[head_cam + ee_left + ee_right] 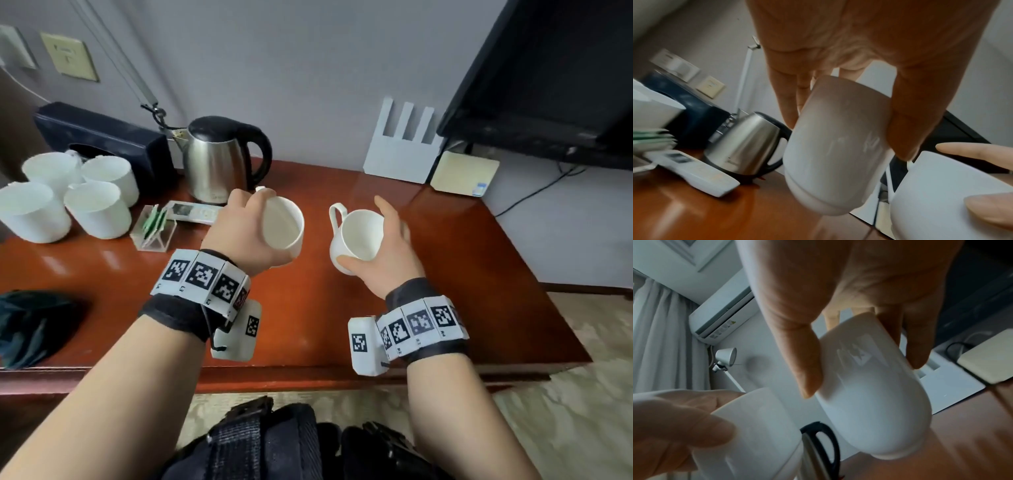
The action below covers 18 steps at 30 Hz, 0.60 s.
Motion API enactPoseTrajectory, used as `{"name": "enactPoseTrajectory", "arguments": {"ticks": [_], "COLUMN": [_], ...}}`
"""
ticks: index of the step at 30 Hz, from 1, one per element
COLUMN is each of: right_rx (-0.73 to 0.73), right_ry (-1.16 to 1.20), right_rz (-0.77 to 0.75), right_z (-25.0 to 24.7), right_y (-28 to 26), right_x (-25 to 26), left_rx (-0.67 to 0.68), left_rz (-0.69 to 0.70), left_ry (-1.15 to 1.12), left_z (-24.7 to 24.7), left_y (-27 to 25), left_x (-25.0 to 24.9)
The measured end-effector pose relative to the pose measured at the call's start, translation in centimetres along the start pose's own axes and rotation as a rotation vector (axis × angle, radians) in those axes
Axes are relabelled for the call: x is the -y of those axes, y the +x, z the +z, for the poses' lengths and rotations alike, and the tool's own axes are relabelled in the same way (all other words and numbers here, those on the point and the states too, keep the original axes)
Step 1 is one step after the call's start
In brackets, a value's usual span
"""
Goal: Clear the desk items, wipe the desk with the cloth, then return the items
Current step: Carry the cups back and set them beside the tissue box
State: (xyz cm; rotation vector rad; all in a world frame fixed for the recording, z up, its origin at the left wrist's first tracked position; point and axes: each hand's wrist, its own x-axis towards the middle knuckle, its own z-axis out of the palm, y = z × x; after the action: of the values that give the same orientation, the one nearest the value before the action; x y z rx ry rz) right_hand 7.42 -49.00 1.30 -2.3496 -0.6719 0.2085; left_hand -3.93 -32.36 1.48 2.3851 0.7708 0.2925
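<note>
Head view. Left hand (245,228): grip closed round the left cup (284,224), held above the counter (445,246); mouth tipped toward the camera and rightward, long axis tilted. Right hand (387,253): grip closed round the right cup (358,240), mouth up toward the camera, handle pointing away at upper left. Cups near, apart. Four white cups (72,195) upright at far left; kettle (219,161) behind; remote (193,212) flat beside it.

Left wrist view. Fingers (906,126) and thumb clasp the left cup (836,154), base pointing down toward the counter (694,214).

Right wrist view. Thumb (803,363) and fingers clasp the right cup (879,395), base lower right.
</note>
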Motion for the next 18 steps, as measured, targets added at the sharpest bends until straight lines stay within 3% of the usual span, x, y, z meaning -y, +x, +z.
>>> {"name": "enactPoseTrajectory", "arguments": {"ticks": [8,18], "right_rx": [-0.083,-0.117], "right_ry": [-0.024,-0.05], "right_rz": [0.096,0.156], "right_z": [-8.2,-15.6], "right_y": [2.3,10.3], "right_x": [-7.8,-14.1], "left_rx": [0.116,0.196], "left_rz": [0.129,0.254], "left_ry": [0.028,0.096], "left_z": [5.8,10.5], "left_y": [2.8,12.3], "left_x": [-8.9,-17.2]}}
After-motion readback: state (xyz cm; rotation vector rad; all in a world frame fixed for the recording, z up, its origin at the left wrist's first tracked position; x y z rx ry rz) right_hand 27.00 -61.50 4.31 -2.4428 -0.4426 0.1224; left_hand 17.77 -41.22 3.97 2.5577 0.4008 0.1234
